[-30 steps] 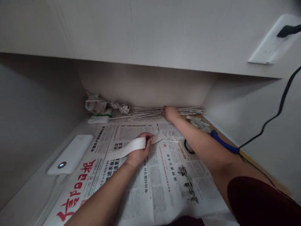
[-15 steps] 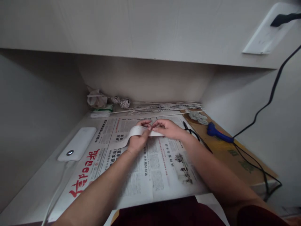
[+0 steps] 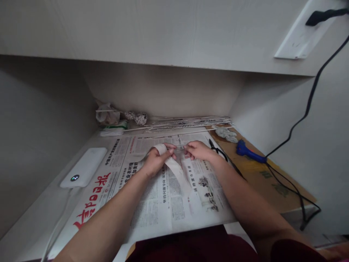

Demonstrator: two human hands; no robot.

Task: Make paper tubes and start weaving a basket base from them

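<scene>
A long pale paper strip point(image 3: 177, 171) loops over my left hand point(image 3: 157, 159), which is closed on it. One end of the strip hangs down to the right over the newspaper point(image 3: 152, 214). My right hand point(image 3: 198, 150) is a short gap to the right, its thumb and fingers pinched together. Between the two hands runs a faint thin line, too fine to identify. What the right fingertips hold is too small to make out. Black-handled scissors point(image 3: 219, 150) lie just beyond the right hand, partly hidden by the forearm.
A blue glue gun point(image 3: 251, 152) with a black cord rests on cardboard point(image 3: 272, 185) at right, near a crumpled pale cloth point(image 3: 225, 134). Thin paper sticks point(image 3: 191, 123) lie along the back, beside a speckled woven piece point(image 3: 136, 117). A white power bank point(image 3: 84, 167) sits at left.
My right hand has let go of the paper strip and moved slightly right, away from the left hand. The strip's right end now droops downward. The camera view has shifted a little.
</scene>
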